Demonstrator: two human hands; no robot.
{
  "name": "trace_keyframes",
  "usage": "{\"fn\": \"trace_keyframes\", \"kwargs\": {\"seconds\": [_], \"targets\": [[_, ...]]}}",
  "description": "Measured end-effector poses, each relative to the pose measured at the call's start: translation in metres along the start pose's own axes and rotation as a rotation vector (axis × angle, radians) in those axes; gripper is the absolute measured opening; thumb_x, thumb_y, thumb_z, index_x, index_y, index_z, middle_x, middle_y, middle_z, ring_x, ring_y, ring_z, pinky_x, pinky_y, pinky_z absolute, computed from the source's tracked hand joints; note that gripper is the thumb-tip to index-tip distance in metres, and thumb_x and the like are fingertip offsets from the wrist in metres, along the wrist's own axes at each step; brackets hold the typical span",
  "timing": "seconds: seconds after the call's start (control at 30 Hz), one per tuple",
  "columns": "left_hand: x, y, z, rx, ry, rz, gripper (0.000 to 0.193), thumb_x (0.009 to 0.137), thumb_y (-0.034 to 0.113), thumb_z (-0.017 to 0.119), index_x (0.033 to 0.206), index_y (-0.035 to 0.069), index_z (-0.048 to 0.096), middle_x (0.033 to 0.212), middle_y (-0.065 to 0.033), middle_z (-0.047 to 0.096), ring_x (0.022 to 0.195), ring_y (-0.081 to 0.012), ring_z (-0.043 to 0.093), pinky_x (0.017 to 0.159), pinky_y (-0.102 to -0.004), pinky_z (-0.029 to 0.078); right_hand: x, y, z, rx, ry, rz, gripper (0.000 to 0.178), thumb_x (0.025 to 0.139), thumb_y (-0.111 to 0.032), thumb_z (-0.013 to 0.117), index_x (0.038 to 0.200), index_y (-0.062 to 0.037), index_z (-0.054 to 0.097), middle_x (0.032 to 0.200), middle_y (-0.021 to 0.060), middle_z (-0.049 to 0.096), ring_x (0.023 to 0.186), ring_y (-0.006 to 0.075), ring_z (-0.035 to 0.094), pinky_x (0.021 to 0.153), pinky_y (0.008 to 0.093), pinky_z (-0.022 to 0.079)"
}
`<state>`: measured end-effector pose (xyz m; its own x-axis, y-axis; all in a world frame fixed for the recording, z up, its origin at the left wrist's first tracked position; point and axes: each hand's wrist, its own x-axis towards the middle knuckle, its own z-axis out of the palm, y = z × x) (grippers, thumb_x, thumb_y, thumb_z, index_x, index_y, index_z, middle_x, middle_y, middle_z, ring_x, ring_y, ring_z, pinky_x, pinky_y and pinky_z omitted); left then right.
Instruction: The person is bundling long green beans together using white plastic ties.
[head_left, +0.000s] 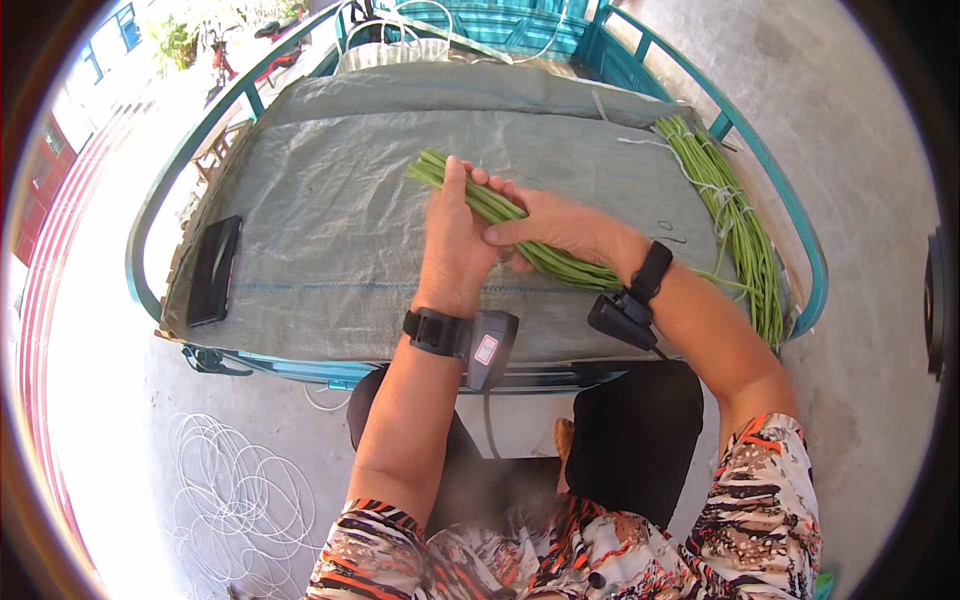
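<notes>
A bunch of long, thin green stalks (565, 268), like long beans or garlic scapes, lies slantwise across both my hands above the grey woven sheet (330, 190). My left hand (457, 235) is under and around its upper left end, with the thumb pointing up. My right hand (555, 222) closes over the middle, its thumb near my left palm. The stalk tips stick out past my left hand, and the other ends run beneath my right wrist. Some fingers are hidden behind the bunch. A larger bundle of green stalks (735, 215), tied with pale string, lies on the sheet at the right.
The sheet covers the bed of a teal metal cart with side rails (775, 185). A black phone (214, 270) lies at its left edge. White cord (240, 500) is coiled loosely on the floor at lower left. White wire loops (400, 35) stand at the far side.
</notes>
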<state>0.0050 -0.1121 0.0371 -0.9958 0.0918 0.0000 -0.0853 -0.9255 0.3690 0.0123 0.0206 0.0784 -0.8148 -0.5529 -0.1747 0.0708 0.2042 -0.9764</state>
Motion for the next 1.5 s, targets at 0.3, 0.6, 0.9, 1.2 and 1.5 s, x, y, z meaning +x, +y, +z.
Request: {"fn": "trace_keyframes", "kwargs": {"seconds": [0.3,0.6,0.9,1.2,1.5], "targets": [[0.008,-0.001,-0.004,0.322,0.087,0.136,0.021,0.094,0.026,0.051,0.095,0.006,0.048,0.090,-0.0073,0.054,0.090,-0.0231,0.057,0.075,-0.0369,0.049,0.007,-0.001,0.001,-0.233,-0.084,0.062,0.017,0.077,-0.018,0.055,0.083,-0.0026,0.049,0.060,0.0018,0.048,0.050,0.0114,0.049,0.049,0.0255,0.038],[0.001,0.001,0.002,0.343,-0.004,0.020,0.023,0.084,0.019,0.066,0.097,0.007,0.051,0.082,-0.0035,0.056,0.089,-0.0208,0.057,0.076,-0.0339,0.048,0.002,0.000,0.000,-0.446,-0.067,0.040,0.016,0.082,-0.019,0.050,0.084,-0.0030,0.049,0.064,0.0011,0.045,0.050,0.0101,0.046,0.047,0.0251,0.037],[-0.001,-0.002,0.003,0.184,-0.045,-0.158,0.019,0.089,0.029,0.060,0.086,0.011,0.055,0.071,0.0009,0.054,0.094,-0.0209,0.057,0.077,-0.0336,0.048,-0.003,-0.005,0.001,-0.453,-0.046,0.037,0.016,0.079,-0.016,0.051,0.083,-0.0008,0.050,0.057,0.0035,0.047,0.047,0.0145,0.049,0.046,0.0304,0.040],[0.009,-0.003,-0.009,-0.020,0.003,-0.128,0.026,0.090,0.030,0.057,0.073,0.012,0.049,0.060,0.0021,0.048,0.063,-0.0147,0.055,0.077,-0.0358,0.050,-0.043,0.016,-0.015,-0.744,0.222,0.038,0.021,0.073,-0.015,0.058,0.087,-0.0010,0.052,0.070,0.0139,0.058,0.060,0.0259,0.058,0.055,0.0375,0.045],[0.013,0.003,-0.020,-0.140,0.165,-0.174,0.027,0.089,0.028,0.059,0.073,0.010,0.048,0.057,0.0007,0.047,0.058,-0.0136,0.051,0.082,-0.0380,0.048,-0.127,0.040,-0.069,-1.290,0.432,-0.001,0.023,0.074,-0.020,0.060,0.094,-0.0097,0.056,0.083,0.0141,0.061,0.078,0.0362,0.058,0.065,0.0440,0.045]]}}
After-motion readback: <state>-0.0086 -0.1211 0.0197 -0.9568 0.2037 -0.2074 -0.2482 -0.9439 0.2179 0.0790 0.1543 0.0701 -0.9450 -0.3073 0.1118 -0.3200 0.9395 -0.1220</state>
